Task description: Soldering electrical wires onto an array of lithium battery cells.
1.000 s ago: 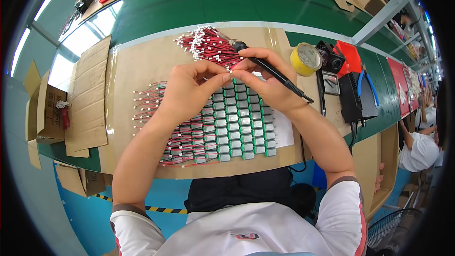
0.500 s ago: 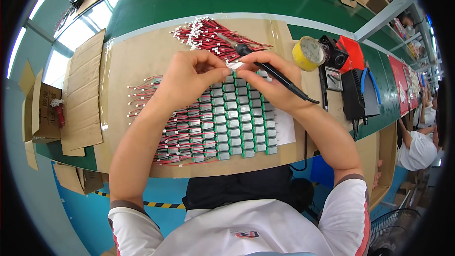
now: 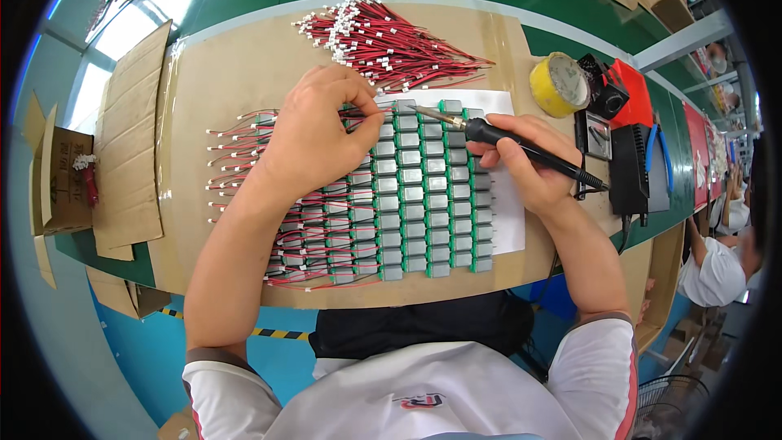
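Note:
Rows of small grey motors with green ends [image 3: 413, 195] lie on a white sheet [image 3: 509, 220]. Those in the left columns have thin red and black wires with white plugs [image 3: 236, 168] trailing leftward. In my right hand [image 3: 539, 183] is a soldering iron [image 3: 529, 149] with a black handle, its metal tip pointing left over the top motors. My left hand [image 3: 314, 130] is closed in a pinch beside that tip, at the upper edge of the rows; what its fingers hold is too small to make out. Beyond it lies a heap of loose red leads [image 3: 399, 45].
A yellow tape roll [image 3: 560, 85], a black box with a dial [image 3: 607, 96], a red tray [image 3: 631, 94], a soldering station [image 3: 630, 167] and blue-handled pliers [image 3: 664, 159] stand at the right. Cardboard [image 3: 130, 147] and an open carton [image 3: 65, 171] are at the left.
My hands have drawn apart. My right hand has moved right and now holds the iron with its tip toward the motors; before, the tip pointed away over the leads while both hands pinched together.

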The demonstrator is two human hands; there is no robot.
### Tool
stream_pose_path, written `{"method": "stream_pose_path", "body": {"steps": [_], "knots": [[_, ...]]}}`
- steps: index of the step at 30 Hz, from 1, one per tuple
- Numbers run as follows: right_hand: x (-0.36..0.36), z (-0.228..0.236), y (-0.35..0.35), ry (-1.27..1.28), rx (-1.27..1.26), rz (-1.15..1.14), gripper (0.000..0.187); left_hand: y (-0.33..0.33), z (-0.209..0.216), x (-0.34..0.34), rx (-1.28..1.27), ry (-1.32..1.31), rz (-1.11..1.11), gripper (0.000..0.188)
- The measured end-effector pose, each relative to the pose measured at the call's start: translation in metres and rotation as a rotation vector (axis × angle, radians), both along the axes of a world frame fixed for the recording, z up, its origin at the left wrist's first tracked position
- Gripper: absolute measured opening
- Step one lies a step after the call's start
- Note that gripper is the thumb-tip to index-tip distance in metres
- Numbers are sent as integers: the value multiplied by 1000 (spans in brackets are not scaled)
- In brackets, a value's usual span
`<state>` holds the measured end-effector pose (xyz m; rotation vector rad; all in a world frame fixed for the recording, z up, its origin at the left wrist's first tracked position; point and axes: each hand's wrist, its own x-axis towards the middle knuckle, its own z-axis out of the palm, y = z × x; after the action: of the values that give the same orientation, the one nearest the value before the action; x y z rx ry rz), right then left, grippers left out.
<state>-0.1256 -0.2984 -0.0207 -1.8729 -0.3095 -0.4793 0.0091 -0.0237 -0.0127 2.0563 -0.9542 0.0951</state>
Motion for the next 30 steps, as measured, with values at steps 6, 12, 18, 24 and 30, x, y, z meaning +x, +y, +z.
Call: {"method": "stream_pose_path", "body": {"steps": [6,12,18,24,30], "knots": [[1,3,0,23,-48,12,27,0,-2,2,32,12,-18,9],[3,2,1,31,-67,14,26,2,2,1,49,45,-12,9],[2,3,1,29,-71,10,26,2,2,2,14,84,-25,9],[4,1,0,16,-76,20,27,2,1,1,23,69,-25,9],[4,0,-1,5,-102,18,26,2,1,1,41,54,-26,9]]}}
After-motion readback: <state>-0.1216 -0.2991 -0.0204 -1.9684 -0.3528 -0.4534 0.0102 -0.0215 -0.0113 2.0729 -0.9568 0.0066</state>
